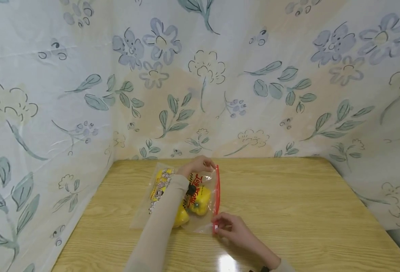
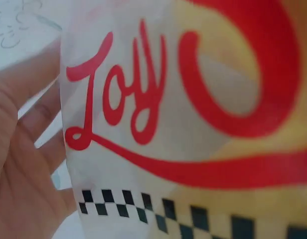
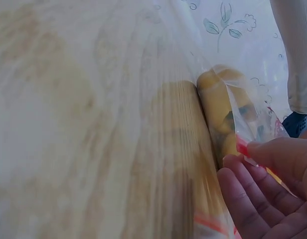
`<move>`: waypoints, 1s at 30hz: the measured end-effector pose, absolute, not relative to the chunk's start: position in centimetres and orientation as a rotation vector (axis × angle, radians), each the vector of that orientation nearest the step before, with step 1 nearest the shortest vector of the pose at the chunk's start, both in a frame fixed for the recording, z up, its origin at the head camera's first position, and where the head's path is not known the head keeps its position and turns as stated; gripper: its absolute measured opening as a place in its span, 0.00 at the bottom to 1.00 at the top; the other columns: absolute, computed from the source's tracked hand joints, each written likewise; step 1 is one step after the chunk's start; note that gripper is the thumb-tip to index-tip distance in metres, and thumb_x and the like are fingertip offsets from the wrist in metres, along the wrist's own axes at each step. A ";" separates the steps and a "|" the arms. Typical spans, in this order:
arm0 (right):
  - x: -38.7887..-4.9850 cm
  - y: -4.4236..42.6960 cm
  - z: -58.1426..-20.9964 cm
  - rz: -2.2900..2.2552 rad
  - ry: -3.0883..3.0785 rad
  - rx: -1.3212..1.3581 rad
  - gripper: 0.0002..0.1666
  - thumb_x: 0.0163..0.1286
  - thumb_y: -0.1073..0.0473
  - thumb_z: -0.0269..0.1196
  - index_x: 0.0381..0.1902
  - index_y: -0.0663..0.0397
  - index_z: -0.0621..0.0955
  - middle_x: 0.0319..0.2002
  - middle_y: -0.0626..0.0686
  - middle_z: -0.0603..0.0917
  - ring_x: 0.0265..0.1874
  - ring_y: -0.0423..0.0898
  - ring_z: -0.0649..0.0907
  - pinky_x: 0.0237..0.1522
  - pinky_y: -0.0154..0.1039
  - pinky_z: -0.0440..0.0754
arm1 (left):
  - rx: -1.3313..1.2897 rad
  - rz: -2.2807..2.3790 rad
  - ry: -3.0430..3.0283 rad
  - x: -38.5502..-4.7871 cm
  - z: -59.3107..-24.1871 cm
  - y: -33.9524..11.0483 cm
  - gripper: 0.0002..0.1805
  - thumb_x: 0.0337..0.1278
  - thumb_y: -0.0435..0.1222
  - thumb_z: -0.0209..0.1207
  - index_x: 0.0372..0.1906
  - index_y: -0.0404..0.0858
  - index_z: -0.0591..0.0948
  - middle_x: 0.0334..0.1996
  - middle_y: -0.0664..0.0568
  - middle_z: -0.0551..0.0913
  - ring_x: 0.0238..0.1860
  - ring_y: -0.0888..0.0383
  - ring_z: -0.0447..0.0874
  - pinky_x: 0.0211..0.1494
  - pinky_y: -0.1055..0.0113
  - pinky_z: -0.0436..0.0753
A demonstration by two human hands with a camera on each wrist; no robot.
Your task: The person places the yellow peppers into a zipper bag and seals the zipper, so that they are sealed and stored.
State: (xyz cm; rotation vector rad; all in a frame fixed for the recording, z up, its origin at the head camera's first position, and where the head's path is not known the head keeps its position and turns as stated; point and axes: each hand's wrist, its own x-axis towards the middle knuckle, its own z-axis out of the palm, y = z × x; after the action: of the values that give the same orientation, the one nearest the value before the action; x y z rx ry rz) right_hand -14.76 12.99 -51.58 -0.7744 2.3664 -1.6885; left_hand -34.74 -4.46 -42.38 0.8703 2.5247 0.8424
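Observation:
A clear plastic zip bag with red lettering and a printed cartoon strip lies on the table, its red zip edge facing right. Inside it show a yellow bell pepper and another yellow one partly under the left forearm. At the far end of the zip edge, my left hand holds the bag's corner. The left wrist view has the bag's lettering close up, covering some fingers. My right hand pinches the near end of the red strip between thumb and fingers, also seen in the right wrist view.
The wooden table extends to the right of the bag. Flower-patterned cloth hangs behind the table and along both sides. A bright reflection lies near the table's front.

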 end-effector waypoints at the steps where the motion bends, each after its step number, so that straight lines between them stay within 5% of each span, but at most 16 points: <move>1: -14.8 13.0 -51.7 -1.692 2.369 -0.784 0.15 0.62 0.62 0.63 0.46 0.60 0.78 0.37 0.55 0.83 0.33 0.38 0.81 0.37 0.32 0.82 | 0.880 0.872 2.545 -34.9 -42.5 -4.4 0.10 0.60 0.31 0.57 0.46 0.37 0.82 0.44 0.48 0.82 0.44 0.55 0.77 0.51 0.64 0.76; 13: -14.9 13.3 -52.3 -1.727 2.342 -0.780 0.20 0.58 0.67 0.65 0.50 0.59 0.77 0.31 0.57 0.80 0.31 0.37 0.79 0.32 0.32 0.81 | 0.782 0.984 2.670 -35.4 -42.1 -4.3 0.08 0.55 0.24 0.57 0.37 0.34 0.84 0.32 0.47 0.82 0.31 0.58 0.76 0.30 0.72 0.73; 30: -14.3 14.0 -53.2 -1.767 2.269 -0.844 0.21 0.59 0.68 0.64 0.51 0.64 0.76 0.31 0.57 0.80 0.30 0.36 0.80 0.32 0.34 0.82 | 0.705 0.918 2.753 -34.8 -41.8 -3.9 0.07 0.57 0.25 0.56 0.36 0.34 0.83 0.35 0.46 0.78 0.32 0.57 0.72 0.32 0.71 0.72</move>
State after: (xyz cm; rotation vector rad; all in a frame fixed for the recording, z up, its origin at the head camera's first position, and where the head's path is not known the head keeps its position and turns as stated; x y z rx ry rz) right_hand -14.32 14.00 -53.16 -0.8445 2.2686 -1.7668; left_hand -34.80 -3.93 -41.76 0.7053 2.7531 0.9179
